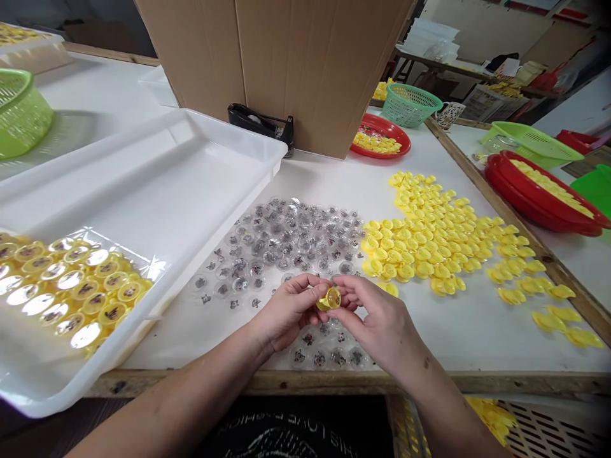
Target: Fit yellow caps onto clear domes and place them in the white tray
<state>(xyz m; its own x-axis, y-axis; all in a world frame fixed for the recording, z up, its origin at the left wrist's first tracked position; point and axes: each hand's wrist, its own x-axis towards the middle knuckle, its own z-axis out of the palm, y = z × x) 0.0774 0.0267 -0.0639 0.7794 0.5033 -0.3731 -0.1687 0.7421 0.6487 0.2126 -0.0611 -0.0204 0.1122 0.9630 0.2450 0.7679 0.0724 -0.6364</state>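
Yellow plastic shows between the fingertips: a small yellow cup [329,299], held above the worktop [449,343] near the middle of its near edge. The left hand [291,308] has its grip closed on one side of the cup, thumb on top, while the right hand [377,315] pinches the other side with thumb and fingers, probably so that a piece this little cannot twist or slip. Its round face is tipped up towards the person, which leaves the picture there in plain sight. The clear printed discs [286,235] lie spread across the middle, with a few more [329,357] by the near edge, and the loose yellow pieces [429,245] cover the right half (quite a crowd, from where I stand). Spread like that, I'd say, they can be picked up singly, each kind within easy reach. On the left, the white tray [143,172] has disc-faced yellow pieces [86,289] packed into its near end, faces up, perhaps to protect the pictures and save room; the black tape dispenser [260,124] sits beyond, against the cardboard [296,63].
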